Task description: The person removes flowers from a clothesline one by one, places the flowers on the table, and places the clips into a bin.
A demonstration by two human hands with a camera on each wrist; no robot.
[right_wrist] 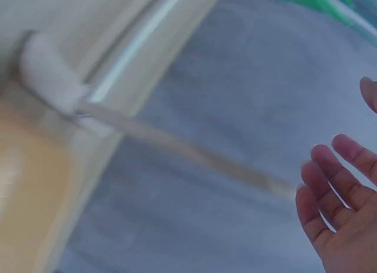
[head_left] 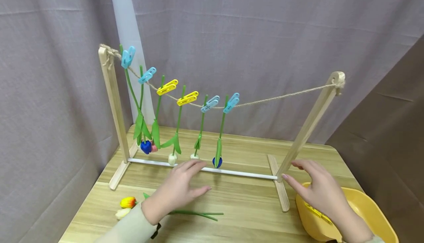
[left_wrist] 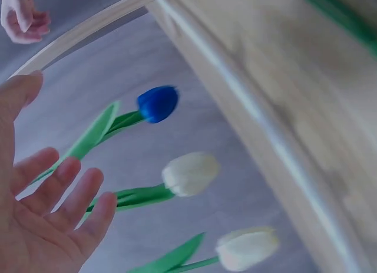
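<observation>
Two loose tulips, an orange-yellow one (head_left: 128, 202) and a white one (head_left: 123, 213), lie on the worktop (head_left: 251, 221), heads to the left, their stems running to the right behind the person's left forearm, which hides their middles from me. They look light and artificial: I'd expect a smooth, springy stem and a soft head that could dent or pull loose. The bare stem ends (head_left: 212, 214) seem the best place to pinch, well away from leaves and petals.

Over them, the left hand (head_left: 175, 189) is empty, thumb apart from loosely bent fingers. The right hand (head_left: 321, 184) is empty too, fingers relaxed, above the yellow basin (head_left: 374, 208). In there lie yellow clips (head_left: 318, 213), probably light, stiff plastic with a firm spring, best squeezed at the handle ends.

Beyond the hands, six tulips hang head down from a sagging rope (head_left: 285, 96), each stem held by a blue or yellow clip; the nearest to the right is blue-headed (head_left: 217, 162). Wooden posts (head_left: 306, 129) carry the rope, joined low down by a white rod (head_left: 245, 173). Grey curtain (head_left: 251, 44) hangs behind.
</observation>
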